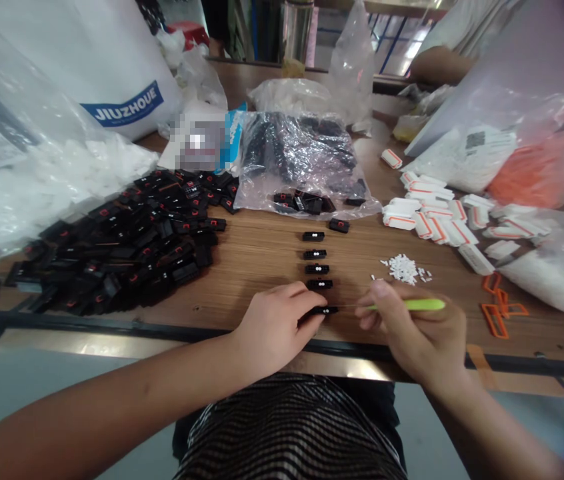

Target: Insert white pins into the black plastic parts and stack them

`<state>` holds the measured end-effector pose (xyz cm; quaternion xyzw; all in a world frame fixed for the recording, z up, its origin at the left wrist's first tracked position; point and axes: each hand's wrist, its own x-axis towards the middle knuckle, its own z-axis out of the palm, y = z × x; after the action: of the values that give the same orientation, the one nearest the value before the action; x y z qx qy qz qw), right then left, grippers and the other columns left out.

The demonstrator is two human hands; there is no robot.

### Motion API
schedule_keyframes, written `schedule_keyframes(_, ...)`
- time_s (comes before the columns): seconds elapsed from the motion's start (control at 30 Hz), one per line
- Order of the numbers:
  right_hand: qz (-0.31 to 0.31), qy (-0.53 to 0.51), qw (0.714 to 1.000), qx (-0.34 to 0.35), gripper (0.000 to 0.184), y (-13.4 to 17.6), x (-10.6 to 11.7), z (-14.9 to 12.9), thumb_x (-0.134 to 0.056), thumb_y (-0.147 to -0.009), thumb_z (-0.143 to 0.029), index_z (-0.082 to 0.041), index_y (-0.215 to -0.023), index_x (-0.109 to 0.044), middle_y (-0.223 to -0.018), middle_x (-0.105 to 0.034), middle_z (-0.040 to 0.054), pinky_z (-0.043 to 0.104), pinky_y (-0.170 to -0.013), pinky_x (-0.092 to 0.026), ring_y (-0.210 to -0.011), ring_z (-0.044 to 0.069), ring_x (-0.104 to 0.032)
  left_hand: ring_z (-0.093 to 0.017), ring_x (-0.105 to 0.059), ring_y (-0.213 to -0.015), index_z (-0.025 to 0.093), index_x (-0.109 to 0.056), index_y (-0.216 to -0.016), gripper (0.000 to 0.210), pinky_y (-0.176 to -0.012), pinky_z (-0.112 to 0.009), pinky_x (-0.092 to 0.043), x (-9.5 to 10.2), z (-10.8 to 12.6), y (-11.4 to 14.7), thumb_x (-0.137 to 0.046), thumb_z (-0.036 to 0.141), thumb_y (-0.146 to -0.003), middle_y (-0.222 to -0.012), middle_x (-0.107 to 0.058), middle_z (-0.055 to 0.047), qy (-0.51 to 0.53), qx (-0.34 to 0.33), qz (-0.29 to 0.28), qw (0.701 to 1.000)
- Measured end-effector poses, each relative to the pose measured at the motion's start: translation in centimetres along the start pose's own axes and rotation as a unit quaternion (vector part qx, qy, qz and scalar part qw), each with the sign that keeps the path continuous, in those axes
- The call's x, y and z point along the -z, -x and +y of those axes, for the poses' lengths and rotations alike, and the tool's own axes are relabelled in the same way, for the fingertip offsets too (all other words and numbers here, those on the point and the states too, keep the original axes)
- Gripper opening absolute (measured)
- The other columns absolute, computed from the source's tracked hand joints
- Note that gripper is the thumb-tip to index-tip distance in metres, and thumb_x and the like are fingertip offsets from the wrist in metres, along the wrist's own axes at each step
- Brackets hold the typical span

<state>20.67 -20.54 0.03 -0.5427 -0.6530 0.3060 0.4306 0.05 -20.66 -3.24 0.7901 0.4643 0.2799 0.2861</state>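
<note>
Near the table's front edge my left hand (282, 323) is closed, thumb and fingers gripping a small black connector housing (328, 311) with white dots on its face. My right hand (417, 327) is closed around a thin tool with a yellow-green handle (425, 305). The tool's fine tip points left at the held housing; whether it touches cannot be made out. Beyond the left hand stands a column of similar black housings (317, 269), each with two white dots. A little pile of tiny white plugs (405, 268) lies past my right hand.
At left is a big heap of black housings (152, 247). A clear bag of black parts (302, 153) lies at the back. White-and-orange pieces (437, 213), loose orange frames (495, 321) and clear bags (562, 267) fill the right. A black strip (352, 349) runs along the front edge.
</note>
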Motion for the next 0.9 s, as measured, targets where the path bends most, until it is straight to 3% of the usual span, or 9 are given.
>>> schedule_keyframes(0.1, 0.048, -0.032, 0.998, -0.017, 0.029, -1.1, 0.3, -0.3, -0.061, -0.095, -0.038, -0.024, -0.073, -0.072, -0.063, -0.070, 0.0014, 0.024, -0.045, -0.053, -0.048, 0.012, -0.063, -0.017, -0.065, -0.077, 0.019, -0.070, -0.102, 0.016, -0.073, -0.033, -0.055, 0.7, 0.4, 0.3, -0.070, 0.023, -0.086, -0.095, -0.070, -0.003, -0.003, 0.005, -0.017, 1.000)
schedule_keyframes(0.23, 0.035, -0.044, 0.998, -0.019, 0.032, -2.3, 0.0, -0.3, -0.062, -0.093, -0.042, -0.022, -0.071, -0.072, -0.066, -0.071, 0.0026, 0.024, -0.045, -0.053, -0.048, 0.011, -0.062, -0.014, -0.063, -0.073, 0.019, -0.069, -0.103, 0.019, -0.066, -0.028, -0.054, 2.4, 0.7, -0.2, -0.069, 0.030, -0.088, -0.096, -0.068, -0.003, 0.024, 0.019, -0.006, 1.000)
schedule_keyframes(0.33, 0.015, -0.075, 0.996, -0.049, 0.032, -2.6, -0.4, 0.4, -0.063, -0.093, -0.044, -0.020, -0.073, -0.073, -0.064, -0.071, 0.0027, 0.023, -0.045, -0.052, -0.048, 0.011, -0.063, -0.014, -0.064, -0.076, 0.019, -0.069, -0.102, 0.012, -0.068, -0.028, -0.054, 3.1, 0.2, -1.3, -0.064, 0.024, -0.092, -0.101, -0.068, -0.003, -0.003, 0.009, 0.022, 1.000)
schedule_keyframes(0.57, 0.016, -0.095, 0.993, -0.066, 0.033, -2.4, -0.8, 1.3, -0.063, -0.093, -0.043, -0.019, -0.073, -0.073, -0.063, -0.071, 0.0029, 0.021, -0.044, -0.052, -0.047, 0.010, -0.064, -0.022, -0.067, -0.095, 0.019, -0.068, -0.109, 0.016, -0.083, -0.039, -0.057, 1.5, -1.2, -2.8, -0.061, 0.023, -0.094, -0.105, -0.070, -0.005, -0.117, -0.038, -0.010, 0.992)
schedule_keyframes(0.9, 0.016, -0.090, 0.993, -0.076, 0.033, -2.3, -1.0, 1.4, -0.061, -0.094, -0.042, -0.018, -0.073, -0.073, -0.063, -0.072, 0.0035, 0.021, -0.044, -0.053, -0.047, 0.011, -0.065, -0.019, -0.067, -0.085, 0.019, -0.069, -0.105, 0.014, -0.079, -0.035, -0.056, 1.2, -1.3, -2.7, -0.060, 0.022, -0.095, -0.097, -0.069, -0.004, -0.078, -0.036, -0.003, 0.996)
